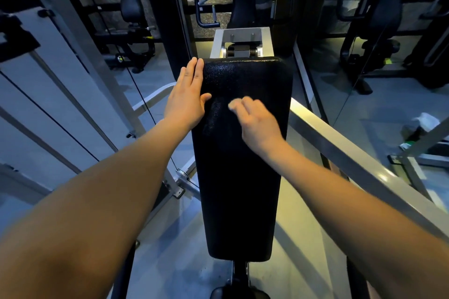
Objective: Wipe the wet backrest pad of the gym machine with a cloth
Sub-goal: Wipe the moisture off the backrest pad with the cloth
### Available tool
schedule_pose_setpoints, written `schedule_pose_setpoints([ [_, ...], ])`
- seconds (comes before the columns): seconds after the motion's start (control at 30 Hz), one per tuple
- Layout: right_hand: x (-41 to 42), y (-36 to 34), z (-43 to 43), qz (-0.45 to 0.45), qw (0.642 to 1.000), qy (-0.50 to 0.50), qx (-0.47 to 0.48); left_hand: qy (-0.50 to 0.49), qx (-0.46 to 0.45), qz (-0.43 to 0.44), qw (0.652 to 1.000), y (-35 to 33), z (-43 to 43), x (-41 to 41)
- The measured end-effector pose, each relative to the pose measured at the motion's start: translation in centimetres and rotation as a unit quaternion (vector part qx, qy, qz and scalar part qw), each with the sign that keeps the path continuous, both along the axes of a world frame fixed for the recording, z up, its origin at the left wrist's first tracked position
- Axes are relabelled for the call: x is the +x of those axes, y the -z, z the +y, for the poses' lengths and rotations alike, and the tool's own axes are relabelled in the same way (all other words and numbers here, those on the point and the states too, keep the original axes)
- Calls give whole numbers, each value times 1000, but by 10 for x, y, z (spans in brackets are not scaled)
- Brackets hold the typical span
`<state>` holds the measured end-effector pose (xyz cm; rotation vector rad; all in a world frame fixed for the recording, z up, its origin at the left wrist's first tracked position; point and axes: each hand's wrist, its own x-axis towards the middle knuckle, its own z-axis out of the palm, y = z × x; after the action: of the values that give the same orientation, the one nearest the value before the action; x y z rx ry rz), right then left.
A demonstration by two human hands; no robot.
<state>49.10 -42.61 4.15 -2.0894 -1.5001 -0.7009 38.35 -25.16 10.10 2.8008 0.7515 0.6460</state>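
Note:
The black backrest pad [243, 177] runs up the middle of the view, and its upper part glistens with fine droplets. My left hand [188, 97] lies flat with straight fingers against the pad's upper left edge, the thumb resting on its face. My right hand [256, 120] hovers over or touches the pad's upper middle. It is motion-blurred with its fingers curled, and a pale blur shows at the fingertips. I cannot tell whether that blur is a finger or something held. No cloth is plainly visible in either hand.
The machine's grey metal bracket [241, 41] sits above the pad's top. A grey frame rail [364, 160] slopes down on the right and a cable [145, 109] runs on the left. A white object and a green-topped bottle [422, 126] sit at the right. Other gym machines stand behind.

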Motion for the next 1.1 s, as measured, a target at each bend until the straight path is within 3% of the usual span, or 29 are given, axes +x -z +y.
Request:
schedule_pose_setpoints([
  [0.2, -26, 53, -39, 15, 972, -108, -210, -6, -31, 25, 999, -17, -10, -5],
  [0.4, 15, -28, -14, 10, 1000, -13, 20, -116, -212, -97, 966, 13, -30, -40],
  [0.53, 9, -4, -3, -16, 1000, -14, 22, -147, -321, -46, 934, 63, -50, -66],
  [0.63, -6, 50, -13, -30, 997, -62, -27, -99, -357, -22, 929, 90, -65, -72],
  [0.8, -27, 102, -60, 20, 965, -127, -227, -72, -355, -26, 932, 105, -82, -71],
  [0.9, -16, 65, -64, 67, 985, -90, -129, -87, -363, -1, 928, 115, -89, -72],
  [1.0, 19, 9, -63, 36, 998, -54, 18, -103, -369, 10, 923, 120, -96, -72],
  [1.1, 45, -12, -62, 0, 998, -13, 53, -124, -373, 5, 919, 125, -101, -68],
])
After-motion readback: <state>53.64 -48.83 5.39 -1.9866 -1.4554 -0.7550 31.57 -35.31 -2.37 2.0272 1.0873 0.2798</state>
